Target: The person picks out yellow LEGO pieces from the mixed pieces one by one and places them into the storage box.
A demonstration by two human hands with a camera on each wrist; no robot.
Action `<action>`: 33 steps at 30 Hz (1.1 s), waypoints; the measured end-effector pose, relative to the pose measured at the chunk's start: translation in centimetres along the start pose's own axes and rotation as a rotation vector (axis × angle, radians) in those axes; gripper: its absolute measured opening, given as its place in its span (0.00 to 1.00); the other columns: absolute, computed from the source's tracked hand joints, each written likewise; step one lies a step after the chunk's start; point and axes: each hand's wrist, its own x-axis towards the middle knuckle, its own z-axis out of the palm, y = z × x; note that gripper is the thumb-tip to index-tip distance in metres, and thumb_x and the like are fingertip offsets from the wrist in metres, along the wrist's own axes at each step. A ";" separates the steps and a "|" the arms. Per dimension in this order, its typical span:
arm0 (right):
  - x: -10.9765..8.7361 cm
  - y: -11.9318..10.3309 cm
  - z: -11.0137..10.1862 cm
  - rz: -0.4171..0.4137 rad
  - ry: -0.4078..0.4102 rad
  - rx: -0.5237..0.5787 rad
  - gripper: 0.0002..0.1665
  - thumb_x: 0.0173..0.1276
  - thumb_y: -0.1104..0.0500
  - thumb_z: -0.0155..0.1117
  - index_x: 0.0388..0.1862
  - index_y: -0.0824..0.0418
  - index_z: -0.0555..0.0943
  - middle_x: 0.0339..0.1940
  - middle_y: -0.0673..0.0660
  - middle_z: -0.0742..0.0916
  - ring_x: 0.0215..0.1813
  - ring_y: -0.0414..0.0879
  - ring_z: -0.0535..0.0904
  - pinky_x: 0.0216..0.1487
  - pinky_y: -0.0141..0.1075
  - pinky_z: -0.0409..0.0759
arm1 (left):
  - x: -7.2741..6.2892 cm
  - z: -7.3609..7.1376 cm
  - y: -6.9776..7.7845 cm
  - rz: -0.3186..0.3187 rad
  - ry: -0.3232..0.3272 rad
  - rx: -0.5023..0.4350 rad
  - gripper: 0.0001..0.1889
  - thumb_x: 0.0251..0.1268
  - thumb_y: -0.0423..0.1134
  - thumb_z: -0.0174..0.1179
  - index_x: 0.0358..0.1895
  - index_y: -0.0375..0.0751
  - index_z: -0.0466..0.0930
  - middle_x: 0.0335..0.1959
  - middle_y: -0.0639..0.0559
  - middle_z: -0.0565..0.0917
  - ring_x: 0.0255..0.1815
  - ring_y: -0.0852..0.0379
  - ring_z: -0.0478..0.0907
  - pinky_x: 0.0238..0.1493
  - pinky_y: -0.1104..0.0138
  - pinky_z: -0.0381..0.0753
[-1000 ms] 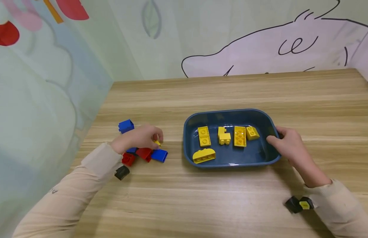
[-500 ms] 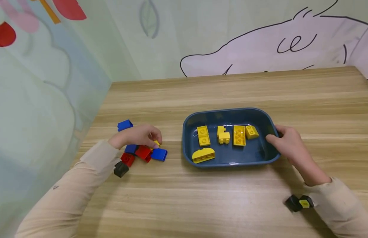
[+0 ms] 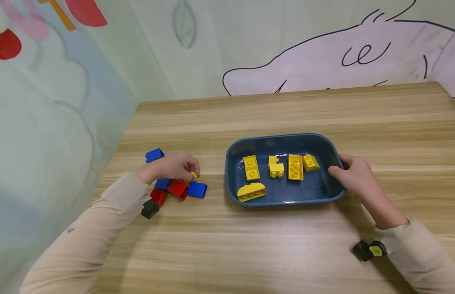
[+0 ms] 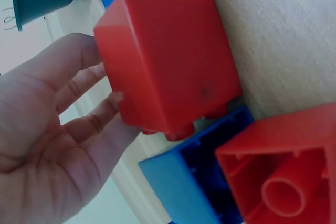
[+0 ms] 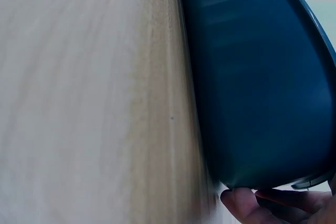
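Far left on the table [image 3: 249, 253]: lone blue brick [image 3: 155, 155], apart from the pile. My left hand [image 3: 172, 167] sat on the pile of red and blue bricks [image 3: 177, 190], fingers [image 3: 192, 166] curled and pinching a small yellow brick [image 3: 194, 176]. Wrist view showed a big red brick [image 4: 168, 56] just beside my palm. Next came the blue tray [image 3: 282, 202] with five yellow bricks [image 3: 295, 166] inside. My right hand [image 3: 354, 175] gripped the tray's right rim, thumb over the edge.
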 end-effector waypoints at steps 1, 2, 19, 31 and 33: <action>0.0 0.0 0.0 0.000 0.000 -0.001 0.31 0.64 0.61 0.50 0.63 0.78 0.64 0.50 0.73 0.76 0.39 0.52 0.75 0.32 0.33 0.80 | 0.0 0.0 0.1 0.000 0.003 0.020 0.04 0.55 0.25 0.58 0.32 0.36 0.79 0.29 0.50 0.79 0.28 0.57 0.73 0.31 0.67 0.74; 0.0 0.0 0.0 -0.001 0.000 -0.001 0.31 0.64 0.61 0.50 0.63 0.78 0.64 0.50 0.73 0.76 0.39 0.52 0.75 0.32 0.33 0.80 | 0.0 0.0 0.2 -0.003 0.002 0.030 0.05 0.54 0.24 0.57 0.32 0.36 0.79 0.29 0.49 0.79 0.28 0.56 0.72 0.31 0.67 0.74; 0.0 -0.1 0.2 -0.027 0.002 0.006 0.25 0.64 0.63 0.51 0.57 0.78 0.69 0.46 0.70 0.77 0.35 0.47 0.75 0.30 0.31 0.79 | -0.2 -1.8 2.5 0.070 0.025 0.183 0.07 0.49 0.23 0.56 0.29 0.36 0.81 0.28 0.52 0.81 0.33 0.54 0.76 0.40 0.60 0.78; -0.1 0.0 0.0 -0.023 0.007 0.009 0.28 0.64 0.62 0.51 0.59 0.78 0.67 0.47 0.72 0.77 0.37 0.51 0.76 0.30 0.33 0.80 | 0.2 -4.3 7.7 0.182 0.067 0.323 0.05 0.50 0.25 0.57 0.28 0.37 0.81 0.26 0.50 0.81 0.29 0.54 0.75 0.33 0.63 0.77; -0.1 0.0 0.1 -0.016 0.004 0.010 0.28 0.64 0.62 0.51 0.60 0.78 0.66 0.48 0.72 0.76 0.37 0.51 0.76 0.31 0.33 0.81 | 0.6 -4.5 9.2 0.181 0.049 0.352 0.05 0.50 0.26 0.58 0.28 0.37 0.81 0.26 0.50 0.80 0.28 0.54 0.74 0.33 0.64 0.76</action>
